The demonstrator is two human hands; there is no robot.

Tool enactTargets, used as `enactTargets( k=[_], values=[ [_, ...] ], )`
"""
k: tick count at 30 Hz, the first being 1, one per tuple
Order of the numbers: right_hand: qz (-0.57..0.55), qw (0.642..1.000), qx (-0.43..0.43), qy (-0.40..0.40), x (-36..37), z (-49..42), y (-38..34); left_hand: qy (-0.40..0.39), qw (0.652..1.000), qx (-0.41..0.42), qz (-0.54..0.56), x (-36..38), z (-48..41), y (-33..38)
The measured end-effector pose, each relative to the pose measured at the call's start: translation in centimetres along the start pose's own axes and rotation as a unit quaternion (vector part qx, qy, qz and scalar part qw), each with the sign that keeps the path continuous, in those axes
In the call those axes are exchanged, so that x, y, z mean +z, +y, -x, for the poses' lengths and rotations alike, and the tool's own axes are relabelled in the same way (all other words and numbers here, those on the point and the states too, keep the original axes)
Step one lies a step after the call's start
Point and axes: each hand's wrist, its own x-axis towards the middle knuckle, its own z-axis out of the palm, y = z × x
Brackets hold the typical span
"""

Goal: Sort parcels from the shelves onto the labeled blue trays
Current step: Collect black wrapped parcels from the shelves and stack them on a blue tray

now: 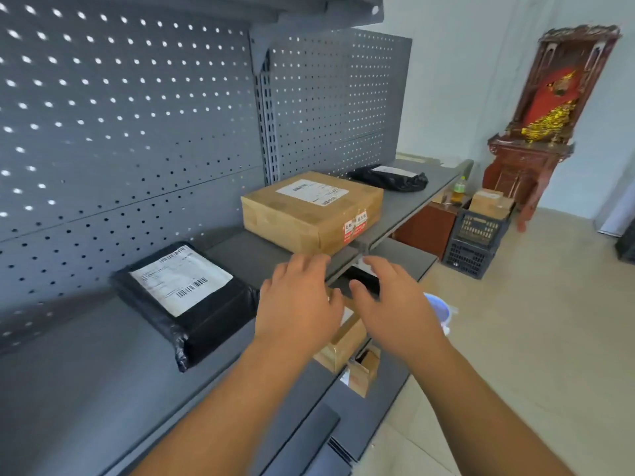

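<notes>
A brown cardboard parcel with a white label and red stickers sits on the grey shelf. To its left lies a black plastic-wrapped parcel with a white label. A second black bag parcel lies further back on the shelf. My left hand and my right hand are both held out, fingers relaxed and empty, just in front of the cardboard parcel and not touching it. Smaller cardboard parcels show on lower shelves below my hands.
A perforated grey back panel rises behind the shelf. On the floor at the right stand a black plastic crate holding a carton, a brown cabinet with a bottle, and a red wooden altar. A bluish round object lies below my right hand.
</notes>
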Motion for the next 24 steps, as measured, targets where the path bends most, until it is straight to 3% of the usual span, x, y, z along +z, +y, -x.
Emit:
enactTargets(
  k=[10, 18, 24],
  values=[
    [-0.079, 0.977, -0.153, -0.124, 7.4, -7.6, -5.9, 0.103, 0.977, -0.172, -0.072, -3.9, -1.7, -6.5],
    [-0.105, 0.936, -0.224, -0.25, 10.4, -10.1, -8.3, 0.123, 0.919, -0.363, -0.093, -4.7, 0.0, -8.9],
    [-0.11, 0.911, -0.245, -0.312, 12.1, -9.8, -9.4, 0.127, 0.87, -0.476, -0.001, -4.4, 2.2, -9.6]
  ],
)
